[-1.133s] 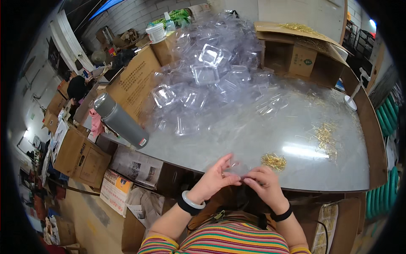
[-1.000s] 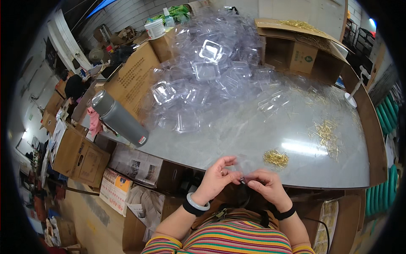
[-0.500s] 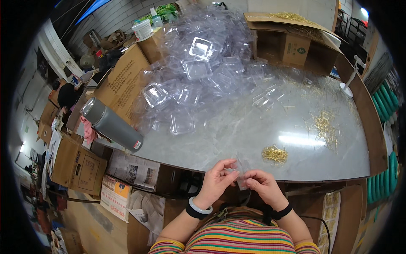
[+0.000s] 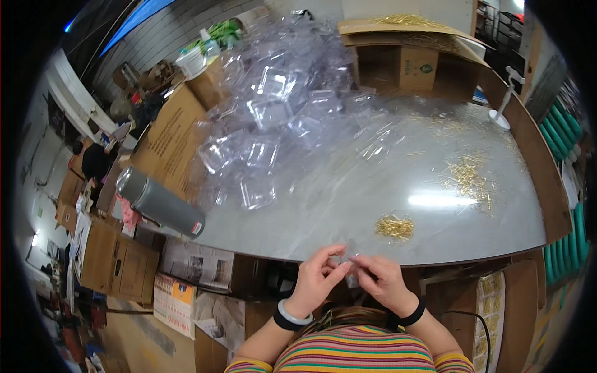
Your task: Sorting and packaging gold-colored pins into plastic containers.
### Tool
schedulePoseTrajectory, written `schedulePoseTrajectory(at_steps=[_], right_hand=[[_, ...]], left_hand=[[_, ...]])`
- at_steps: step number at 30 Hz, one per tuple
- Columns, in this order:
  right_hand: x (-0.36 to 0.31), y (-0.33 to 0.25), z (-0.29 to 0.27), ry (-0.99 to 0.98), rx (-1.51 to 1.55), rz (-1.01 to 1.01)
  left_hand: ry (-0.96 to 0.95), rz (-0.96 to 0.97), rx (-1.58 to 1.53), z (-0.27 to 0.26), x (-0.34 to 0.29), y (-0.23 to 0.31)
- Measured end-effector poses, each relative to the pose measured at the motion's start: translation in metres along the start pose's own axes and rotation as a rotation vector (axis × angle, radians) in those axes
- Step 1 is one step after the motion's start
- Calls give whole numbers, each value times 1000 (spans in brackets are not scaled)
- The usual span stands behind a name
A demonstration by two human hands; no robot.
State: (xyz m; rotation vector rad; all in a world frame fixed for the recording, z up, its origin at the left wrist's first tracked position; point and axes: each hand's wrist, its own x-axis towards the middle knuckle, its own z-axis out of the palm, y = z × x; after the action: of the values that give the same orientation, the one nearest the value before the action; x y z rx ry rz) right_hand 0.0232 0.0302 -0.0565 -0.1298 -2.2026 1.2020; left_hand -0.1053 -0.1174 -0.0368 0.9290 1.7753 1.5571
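Note:
Between my hands, just past the table's near edge, is a small clear plastic piece (image 4: 352, 281), mostly covered by fingers, so its exact shape cannot be made out. My left hand (image 4: 316, 281) is closed in a pinch on its left side. On the right side, the thumb and fingers of my right hand (image 4: 387, 281) are pressed together on the same piece. A compact pile of thin gold wire pieces (image 4: 394, 227) lies on the table just beyond my right hand.
A tall heap of clear plastic packages (image 4: 264, 112) covers the grey table's (image 4: 311, 217) back left. A grey flask (image 4: 163, 202) leans at the left edge. More gold wires (image 4: 467, 180) lie scattered at right. An open cardboard box (image 4: 418, 67) and a white stand (image 4: 499, 118) are at the back.
My right hand has come closer to my left, its fingers now higher on the plastic piece. The whole view has shifted and tilted slightly; the piles look the same.

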Motion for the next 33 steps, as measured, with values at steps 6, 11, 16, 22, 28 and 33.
schedulePoseTrajectory(at_steps=[6,11,16,22,28,33], right_hand=[[1,-3,-14,-182,721,405],[-3,-8,-8,-79,344,224],[0,-19,-2,24,-44,6],[-3,-18,5,176,-185,-216],[-10,-14,-14,480,-179,-178],[-1,-6,-31,372,-332,-300]], left_hand=[[43,285,81,9,-7,0],[19,383,65,15,-8,-2],[64,408,388,14,-10,4],[137,393,397,22,-15,10],[263,151,36,0,-3,-7],[603,132,-179,-16,27,-13]])
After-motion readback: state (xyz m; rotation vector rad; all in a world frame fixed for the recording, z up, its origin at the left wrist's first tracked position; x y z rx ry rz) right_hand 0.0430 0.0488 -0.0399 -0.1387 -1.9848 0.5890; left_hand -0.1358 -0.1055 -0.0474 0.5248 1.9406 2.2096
